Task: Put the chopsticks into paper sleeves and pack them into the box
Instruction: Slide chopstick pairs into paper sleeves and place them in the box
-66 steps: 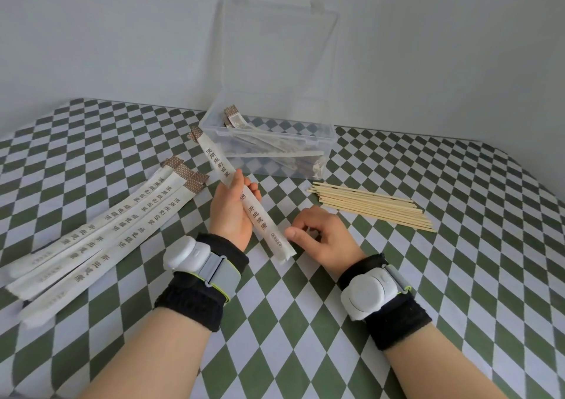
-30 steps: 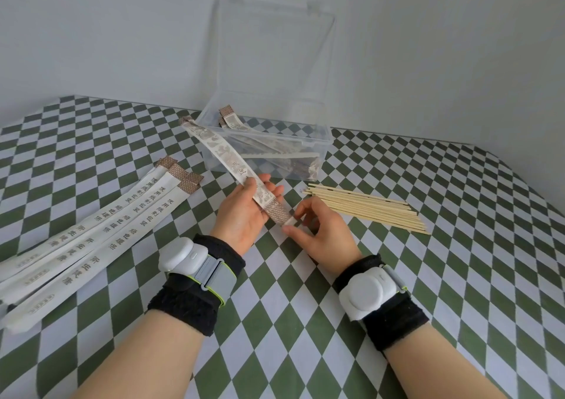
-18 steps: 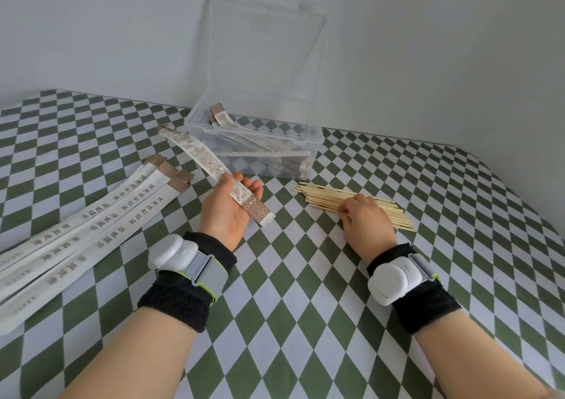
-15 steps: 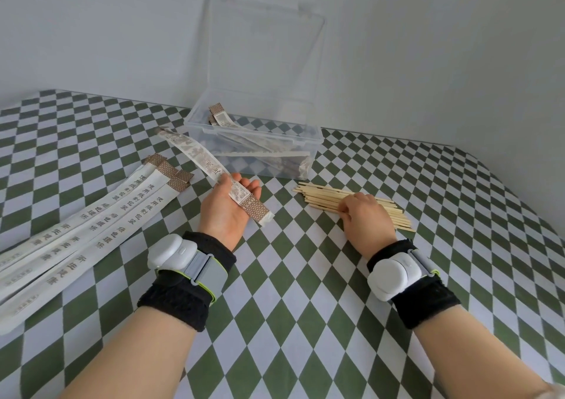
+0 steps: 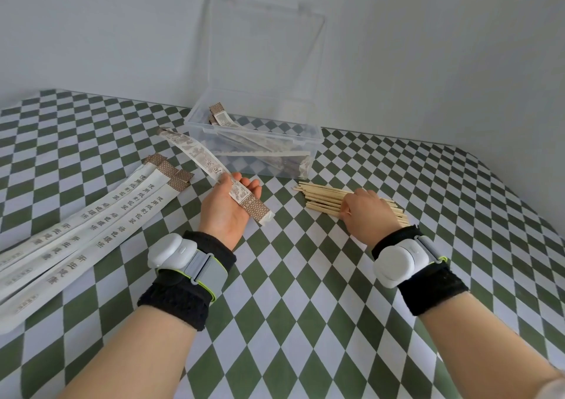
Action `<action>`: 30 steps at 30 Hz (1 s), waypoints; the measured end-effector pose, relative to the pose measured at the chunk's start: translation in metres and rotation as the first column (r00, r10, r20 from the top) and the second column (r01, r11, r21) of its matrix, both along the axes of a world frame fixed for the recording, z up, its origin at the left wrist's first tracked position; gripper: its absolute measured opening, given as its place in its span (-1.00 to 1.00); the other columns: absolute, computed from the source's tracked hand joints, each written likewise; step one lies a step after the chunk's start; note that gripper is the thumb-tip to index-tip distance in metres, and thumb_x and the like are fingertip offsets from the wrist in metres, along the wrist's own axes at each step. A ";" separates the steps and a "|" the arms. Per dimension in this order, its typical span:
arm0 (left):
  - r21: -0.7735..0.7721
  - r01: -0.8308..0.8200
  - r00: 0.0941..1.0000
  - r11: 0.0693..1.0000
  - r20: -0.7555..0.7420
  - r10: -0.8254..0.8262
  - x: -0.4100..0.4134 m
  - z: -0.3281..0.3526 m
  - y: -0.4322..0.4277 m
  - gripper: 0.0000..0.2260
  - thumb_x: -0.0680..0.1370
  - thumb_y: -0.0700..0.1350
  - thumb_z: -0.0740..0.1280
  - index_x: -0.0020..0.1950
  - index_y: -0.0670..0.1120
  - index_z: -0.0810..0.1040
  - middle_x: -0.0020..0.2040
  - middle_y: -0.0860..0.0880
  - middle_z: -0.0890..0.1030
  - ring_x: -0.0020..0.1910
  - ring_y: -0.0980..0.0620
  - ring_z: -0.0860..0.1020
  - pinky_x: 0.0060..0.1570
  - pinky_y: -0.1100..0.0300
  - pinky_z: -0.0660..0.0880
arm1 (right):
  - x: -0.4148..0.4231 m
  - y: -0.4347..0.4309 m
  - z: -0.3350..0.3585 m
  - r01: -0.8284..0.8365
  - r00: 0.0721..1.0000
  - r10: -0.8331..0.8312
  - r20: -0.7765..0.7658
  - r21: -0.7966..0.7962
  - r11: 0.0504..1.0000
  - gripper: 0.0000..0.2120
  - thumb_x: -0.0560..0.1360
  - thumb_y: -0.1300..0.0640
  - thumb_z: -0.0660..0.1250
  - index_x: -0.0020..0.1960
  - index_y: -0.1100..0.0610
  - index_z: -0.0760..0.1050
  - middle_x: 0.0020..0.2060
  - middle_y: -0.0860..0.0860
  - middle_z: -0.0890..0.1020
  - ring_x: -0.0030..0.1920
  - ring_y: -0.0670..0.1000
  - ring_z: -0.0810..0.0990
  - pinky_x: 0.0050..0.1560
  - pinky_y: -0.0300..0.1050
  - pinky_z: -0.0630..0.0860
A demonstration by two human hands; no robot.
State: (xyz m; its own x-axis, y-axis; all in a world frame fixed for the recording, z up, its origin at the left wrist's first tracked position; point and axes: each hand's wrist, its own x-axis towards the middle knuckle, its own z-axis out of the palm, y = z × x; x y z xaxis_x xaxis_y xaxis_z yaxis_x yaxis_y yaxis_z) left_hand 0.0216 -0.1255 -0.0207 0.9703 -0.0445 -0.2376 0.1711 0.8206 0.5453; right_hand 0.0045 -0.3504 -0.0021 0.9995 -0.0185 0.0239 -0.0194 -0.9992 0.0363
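My left hand (image 5: 225, 212) holds one paper sleeve (image 5: 198, 155) across its palm, thumb on top; the sleeve's brown end points toward me, its far end slants up to the left. My right hand (image 5: 367, 215) lies on the pile of bare wooden chopsticks (image 5: 324, 195), fingers curled down onto the sticks; whether any stick is pinched is hidden under the hand. The clear plastic box (image 5: 302, 145) stands behind, lid up, with several sleeved pairs inside.
Several long white paper sleeves (image 5: 91, 224) with brown ends lie fanned out on the left of the green-and-white checked table (image 5: 290, 291). The box's raised lid (image 5: 263, 47) leans near the grey wall. The table's right edge curves away at far right.
The sleeve was turned end for end in my left hand, brown end now near me. My right hand left the sleeve and moved right onto the chopstick pile.
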 end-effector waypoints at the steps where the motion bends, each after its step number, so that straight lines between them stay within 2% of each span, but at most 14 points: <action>1: 0.004 0.000 1.000 1.000 0.001 0.000 0.000 0.000 0.000 -0.74 0.65 -0.07 0.08 -0.15 -0.15 0.40 -0.19 -0.08 0.47 -0.15 -0.03 0.53 0.00 0.11 0.51 | 0.000 0.000 0.002 -0.008 1.000 0.008 -0.022 0.000 1.000 -0.80 0.56 0.07 0.17 0.08 0.13 0.47 -0.01 0.06 0.50 0.00 0.04 0.43 0.07 -0.07 0.45; 7: 0.005 -0.011 1.000 1.000 -0.001 0.011 0.000 0.000 -0.001 -0.73 0.66 -0.07 0.07 -0.15 -0.15 0.41 -0.19 -0.09 0.47 -0.16 -0.03 0.53 -0.03 0.11 0.51 | -0.001 0.008 0.002 0.000 0.988 0.012 -0.155 0.076 0.997 -0.80 0.57 0.05 0.17 0.06 0.16 0.44 -0.02 0.08 0.54 -0.03 0.06 0.50 0.07 -0.05 0.50; 12: 0.012 -0.010 1.000 1.000 0.002 0.010 0.000 0.000 -0.001 -0.73 0.65 -0.07 0.08 -0.16 -0.15 0.41 -0.20 -0.08 0.47 -0.17 -0.02 0.53 -0.02 0.11 0.51 | -0.001 0.010 0.000 0.038 0.978 -0.009 -0.207 0.139 0.990 -0.83 0.57 0.08 0.17 0.05 0.16 0.43 -0.08 0.07 0.54 -0.13 0.02 0.47 0.00 -0.13 0.47; 17: 0.002 -0.014 1.000 1.000 -0.005 0.014 0.000 0.000 -0.001 -0.74 0.65 -0.07 0.08 -0.16 -0.15 0.41 -0.20 -0.08 0.47 -0.18 -0.02 0.54 -0.05 0.12 0.51 | -0.003 0.014 0.000 0.015 0.980 0.006 -0.199 0.108 0.994 -0.87 0.57 0.12 0.15 0.04 0.15 0.42 -0.09 0.06 0.52 -0.11 0.02 0.48 0.01 -0.13 0.50; 19: 0.004 -0.015 1.000 1.000 -0.007 0.015 0.000 0.001 0.000 -0.74 0.65 -0.07 0.08 -0.15 -0.15 0.41 -0.20 -0.08 0.47 -0.18 -0.02 0.54 -0.04 0.12 0.51 | -0.007 0.019 -0.001 0.000 0.989 0.020 -0.146 0.139 0.990 -0.88 0.57 0.15 0.15 0.05 0.15 0.41 -0.09 0.06 0.51 -0.12 0.02 0.49 -0.01 -0.13 0.51; 21: -0.001 -0.016 1.000 1.000 -0.004 0.016 0.000 0.001 0.000 -0.74 0.65 -0.06 0.08 -0.15 -0.15 0.41 -0.20 -0.08 0.46 -0.18 -0.02 0.54 -0.03 0.11 0.51 | -0.014 0.027 -0.002 -0.037 0.996 0.054 -0.070 0.228 0.973 -0.92 0.58 0.16 0.13 0.03 0.14 0.36 -0.13 0.06 0.51 -0.17 0.02 0.49 -0.13 -0.17 0.49; 23: -0.006 -0.016 1.000 1.000 -0.004 0.016 -0.001 0.002 0.000 -0.73 0.65 -0.07 0.08 -0.16 -0.15 0.40 -0.20 -0.08 0.46 -0.18 -0.02 0.53 -0.03 0.11 0.51 | -0.024 0.036 -0.004 -0.095 0.994 0.107 -0.013 0.358 0.929 -0.95 0.59 0.17 0.10 0.00 0.12 0.32 -0.19 0.05 0.50 -0.25 0.00 0.45 -0.27 -0.24 0.39; 26: -0.014 -0.020 1.000 1.000 -0.004 0.020 -0.001 0.003 -0.001 -0.73 0.66 -0.07 0.07 -0.17 -0.15 0.40 -0.22 -0.08 0.45 -0.20 -0.02 0.53 -0.02 0.12 0.51 | -0.036 0.048 -0.012 -0.186 0.982 0.176 0.068 0.517 0.836 -0.89 0.61 0.13 0.06 0.04 0.10 0.34 -0.20 0.01 0.49 -0.29 -0.05 0.41 -0.30 -0.26 0.36; 30: -0.028 -0.022 1.000 0.999 -0.005 0.022 0.000 0.002 0.000 -0.72 0.66 -0.07 0.07 -0.17 -0.16 0.40 -0.23 -0.08 0.45 -0.20 -0.03 0.53 0.01 0.10 0.51 | -0.044 0.050 -0.026 -0.372 0.925 0.295 0.239 0.406 0.835 -0.71 0.61 0.06 0.01 0.22 0.08 0.42 -0.06 -0.02 0.52 -0.22 -0.04 0.46 -0.24 -0.22 0.43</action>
